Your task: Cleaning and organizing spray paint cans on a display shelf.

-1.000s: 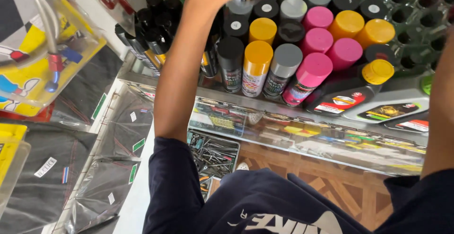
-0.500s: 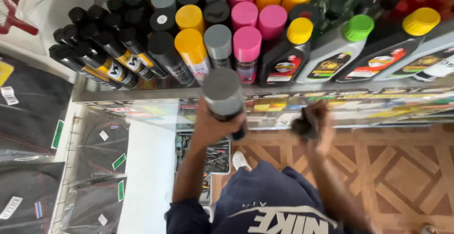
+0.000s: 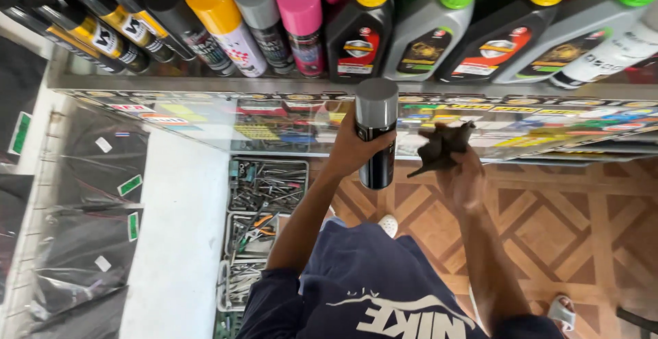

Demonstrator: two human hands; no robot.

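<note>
Head view — left hand (image 3: 351, 148) wrapped around a black spray can with a grey cap (image 3: 375, 133), held upright just in front of the glass counter (image 3: 205, 123). Right hand (image 3: 465, 174) clenched on a dark crumpled rag (image 3: 442, 148), just beside the can — apart from it. Shelf above holds capped spray cans (image 3: 226, 23) and oil bottles (image 3: 425, 30); tray of tools (image 3: 264, 188) on the floor below.
</note>
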